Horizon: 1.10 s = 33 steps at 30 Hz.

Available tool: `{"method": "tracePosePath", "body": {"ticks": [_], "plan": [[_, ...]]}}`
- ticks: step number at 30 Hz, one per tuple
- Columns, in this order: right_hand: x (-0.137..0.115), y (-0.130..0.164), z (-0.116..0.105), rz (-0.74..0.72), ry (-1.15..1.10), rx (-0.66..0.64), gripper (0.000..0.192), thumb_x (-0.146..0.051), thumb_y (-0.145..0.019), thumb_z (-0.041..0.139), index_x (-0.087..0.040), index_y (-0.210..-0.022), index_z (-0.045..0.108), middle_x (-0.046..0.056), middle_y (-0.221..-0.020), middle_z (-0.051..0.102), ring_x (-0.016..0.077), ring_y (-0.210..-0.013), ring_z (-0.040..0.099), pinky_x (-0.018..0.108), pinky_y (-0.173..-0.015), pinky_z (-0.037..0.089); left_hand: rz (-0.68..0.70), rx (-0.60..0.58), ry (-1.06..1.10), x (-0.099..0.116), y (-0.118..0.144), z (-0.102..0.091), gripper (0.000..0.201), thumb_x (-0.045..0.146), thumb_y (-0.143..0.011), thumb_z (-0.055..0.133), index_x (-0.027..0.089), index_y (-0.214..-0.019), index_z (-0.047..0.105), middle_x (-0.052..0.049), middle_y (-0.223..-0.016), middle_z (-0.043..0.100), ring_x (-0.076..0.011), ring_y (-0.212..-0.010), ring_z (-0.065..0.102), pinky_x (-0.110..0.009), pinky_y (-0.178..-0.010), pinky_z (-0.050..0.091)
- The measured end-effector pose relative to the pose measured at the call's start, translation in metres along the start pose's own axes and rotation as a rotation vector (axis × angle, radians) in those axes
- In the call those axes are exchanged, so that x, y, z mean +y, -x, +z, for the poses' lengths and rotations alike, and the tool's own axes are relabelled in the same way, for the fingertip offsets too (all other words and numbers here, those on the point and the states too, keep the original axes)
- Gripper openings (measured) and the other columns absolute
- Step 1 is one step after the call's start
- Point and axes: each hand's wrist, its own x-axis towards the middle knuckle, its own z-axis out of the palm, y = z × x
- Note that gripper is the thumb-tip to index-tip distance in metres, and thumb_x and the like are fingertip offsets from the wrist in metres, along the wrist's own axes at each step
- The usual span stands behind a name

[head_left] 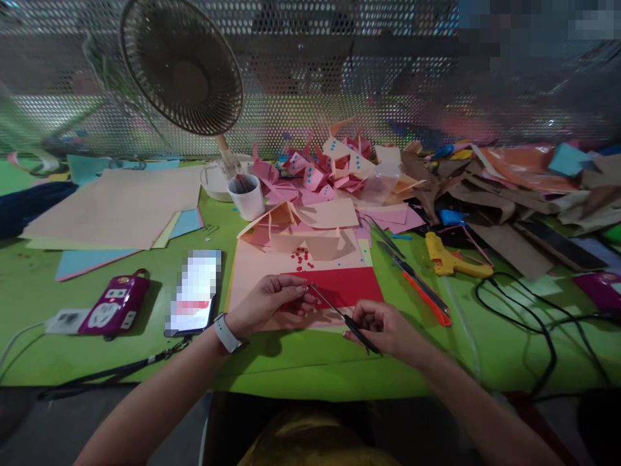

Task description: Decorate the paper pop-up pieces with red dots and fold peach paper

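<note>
My right hand [383, 327] grips a pair of thin dark tweezers [339, 314] whose tip points up and left toward my left hand [272, 301]. My left hand pinches something very small at the tweezer tip; what it is cannot be made out. Both hands hover over a red paper sheet [352, 285] lying on a pink sheet [252, 265]. A scatter of tiny red bits [301, 257] lies just beyond the red sheet. A watch sits on my left wrist [227, 332].
A phone [194, 292] and a purple power strip [114, 305] lie to the left. Orange-handled scissors [421, 288], a yellow glue gun [449, 259] and black cables [538, 317] lie to the right. A white cup [247, 194], a fan [182, 65] and folded pink paper pieces [330, 171] stand behind.
</note>
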Motion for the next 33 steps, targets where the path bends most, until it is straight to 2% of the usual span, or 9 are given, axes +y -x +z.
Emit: {"method": "tracePosePath", "body": {"ticks": [16, 25, 33], "plan": [[0.0009, -0.0021, 0.0006, 0.016, -0.073, 0.046, 0.053, -0.053, -0.052, 0.088, -0.018, -0.067, 0.050, -0.007, -0.055, 0.049, 0.0060, -0.047, 0.045, 0.019, -0.043, 0.038, 0.021, 0.052, -0.019, -0.0023, -0.0021, -0.0016, 0.033, 0.035, -0.072, 0.082, 0.010, -0.090, 0.071, -0.010, -0.080, 0.077, -0.0134, -0.066, 0.071, -0.023, -0.066, 0.058], [0.0032, -0.0007, -0.0007, -0.005, -0.065, -0.004, 0.051, -0.057, -0.060, 0.083, -0.019, -0.071, 0.050, -0.006, -0.057, 0.050, 0.0070, -0.050, 0.047, 0.020, -0.046, 0.040, 0.079, 0.021, 0.009, 0.0002, 0.0003, 0.0004, 0.029, 0.035, -0.072, 0.082, 0.012, -0.086, 0.073, -0.010, -0.082, 0.077, -0.0136, -0.067, 0.071, -0.023, -0.066, 0.058], [-0.0007, 0.0009, -0.0002, 0.005, -0.024, -0.018, 0.052, -0.059, -0.061, 0.081, -0.018, -0.071, 0.050, -0.006, -0.060, 0.047, 0.0063, -0.052, 0.044, 0.020, -0.047, 0.038, 0.040, -0.009, 0.040, -0.0006, 0.0007, 0.0013, 0.030, 0.033, -0.072, 0.083, 0.011, -0.090, 0.073, -0.009, -0.081, 0.077, -0.0120, -0.066, 0.071, -0.022, -0.067, 0.057]]}}
